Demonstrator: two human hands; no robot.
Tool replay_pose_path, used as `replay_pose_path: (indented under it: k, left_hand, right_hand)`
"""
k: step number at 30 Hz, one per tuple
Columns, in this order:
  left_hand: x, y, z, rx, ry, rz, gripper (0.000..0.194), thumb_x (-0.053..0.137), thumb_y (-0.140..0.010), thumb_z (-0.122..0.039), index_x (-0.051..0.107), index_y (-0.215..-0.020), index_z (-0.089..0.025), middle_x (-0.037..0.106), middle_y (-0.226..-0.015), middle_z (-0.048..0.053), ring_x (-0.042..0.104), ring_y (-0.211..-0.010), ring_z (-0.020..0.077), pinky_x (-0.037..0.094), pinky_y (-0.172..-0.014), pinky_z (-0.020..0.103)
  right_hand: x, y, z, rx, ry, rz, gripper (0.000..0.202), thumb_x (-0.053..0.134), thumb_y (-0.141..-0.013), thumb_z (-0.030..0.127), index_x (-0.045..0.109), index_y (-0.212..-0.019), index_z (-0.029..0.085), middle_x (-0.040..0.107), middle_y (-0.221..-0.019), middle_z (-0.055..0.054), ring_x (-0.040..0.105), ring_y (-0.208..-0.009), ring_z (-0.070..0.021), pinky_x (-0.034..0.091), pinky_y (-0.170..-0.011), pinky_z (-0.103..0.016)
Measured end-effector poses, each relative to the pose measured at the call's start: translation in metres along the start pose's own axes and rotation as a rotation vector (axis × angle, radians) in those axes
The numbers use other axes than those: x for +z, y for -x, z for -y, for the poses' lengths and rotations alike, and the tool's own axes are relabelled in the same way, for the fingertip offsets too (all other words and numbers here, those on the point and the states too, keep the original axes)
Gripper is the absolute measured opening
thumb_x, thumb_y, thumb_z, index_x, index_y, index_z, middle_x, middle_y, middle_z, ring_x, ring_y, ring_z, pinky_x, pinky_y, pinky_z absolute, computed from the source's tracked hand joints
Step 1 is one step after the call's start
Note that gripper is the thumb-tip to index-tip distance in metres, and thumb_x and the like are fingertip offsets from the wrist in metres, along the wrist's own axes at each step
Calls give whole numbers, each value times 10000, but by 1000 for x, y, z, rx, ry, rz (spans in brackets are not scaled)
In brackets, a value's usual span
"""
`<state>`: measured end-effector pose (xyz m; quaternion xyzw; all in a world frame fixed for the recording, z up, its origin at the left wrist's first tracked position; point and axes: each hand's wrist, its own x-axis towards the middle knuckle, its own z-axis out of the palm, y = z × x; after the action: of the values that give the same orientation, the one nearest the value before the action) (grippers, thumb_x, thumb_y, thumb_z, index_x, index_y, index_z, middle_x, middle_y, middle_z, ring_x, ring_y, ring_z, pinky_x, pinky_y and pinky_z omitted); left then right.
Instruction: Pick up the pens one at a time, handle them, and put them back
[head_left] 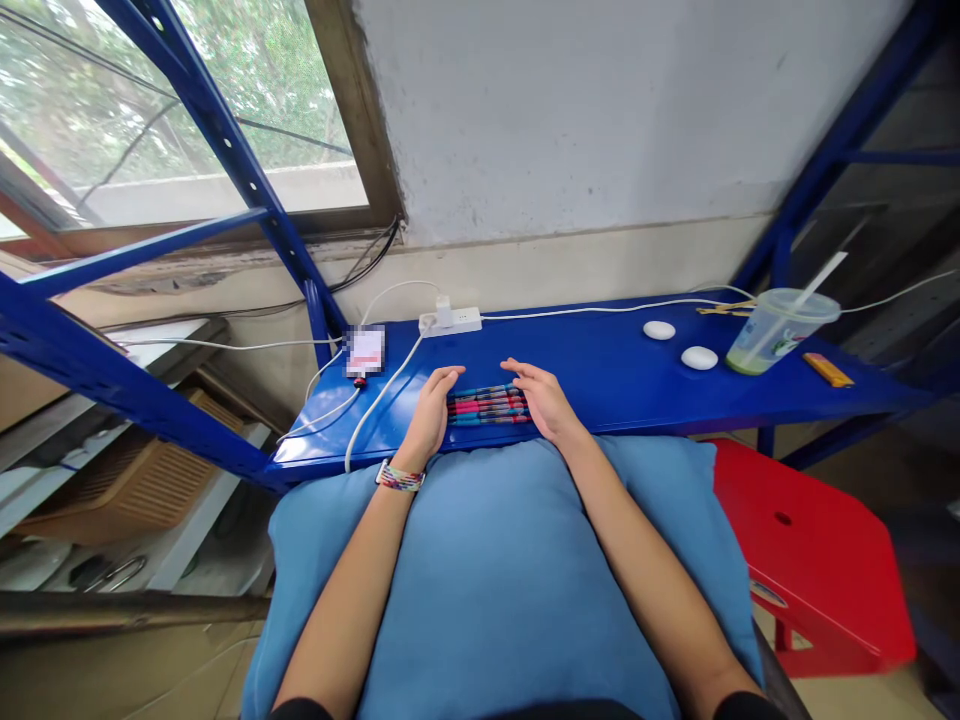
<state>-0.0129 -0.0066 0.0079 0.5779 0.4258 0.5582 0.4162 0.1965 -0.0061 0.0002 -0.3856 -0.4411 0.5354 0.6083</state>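
Hands (pixel 546 402) bracket slim cyl. pens (pixel 489 407) on glossy tbl (pixel 600 375)

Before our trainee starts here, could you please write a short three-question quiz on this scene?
1. True or false: the row of pens lies between the left hand and the right hand.
2. How many white oval objects lie on the blue table?
3. What leans in the clear plastic cup at the right end?

Key: 1. True. 2. Two. 3. A white straw.
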Motion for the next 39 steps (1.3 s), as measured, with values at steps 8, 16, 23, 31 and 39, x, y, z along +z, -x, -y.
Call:
replay_pose_path:
  k: [8, 16, 23, 31, 39]
  left_hand:
    - [-5, 0, 4, 21, -173, -35, 205, 646, -997, -390, 773, -1064, -244, 738, -1411, 110, 588, -1459, 326, 402, -1261, 512]
    - [-13, -4, 11, 108, -332, -109, 176, 621, -974, -341, 751, -1024, -234, 776, -1182, 94, 671, -1254, 297, 445, -1168, 474]
    - [-12, -5, 10, 114, -341, -102, 158, 625, -965, -325, 751, -987, -231, 773, -1157, 84, 669, -1206, 283, 455, -1148, 448]
    - [-12, -4, 8, 111, -381, -89, 168, 602, -962, -312, 739, -991, -218, 774, -1170, 97, 671, -1212, 294, 456, -1147, 466]
    - [-11, -5, 10, 117, -351, -106, 145, 616, -941, -293, 740, -965, -222, 779, -1167, 95, 677, -1196, 297, 453, -1146, 480]
  right_hand:
    - [-4, 4, 5, -188, 371, -64, 239, 683, -836, 223, 868, -974, 287, 766, -1377, -68, 616, -1423, -324, 385, -1271, -523]
    - [-1, 25, 24, -507, 750, 296, 106, 807, -864, 244, 854, -820, 329, 647, -826, -29, 580, -845, -242, 509, -876, -403]
    - [0, 31, 28, -493, 892, 445, 121, 824, -853, 173, 829, -827, 291, 632, -852, -12, 586, -828, -203, 437, -746, -332]
    - [-2, 29, 27, -473, 1029, 468, 149, 808, -826, 90, 798, -850, 237, 621, -867, -5, 592, -862, -189, 415, -743, -303]
    - [-4, 27, 25, -492, 1035, 468, 136, 814, -811, 98, 779, -829, 227, 629, -872, -12, 602, -865, -200, 434, -762, -317]
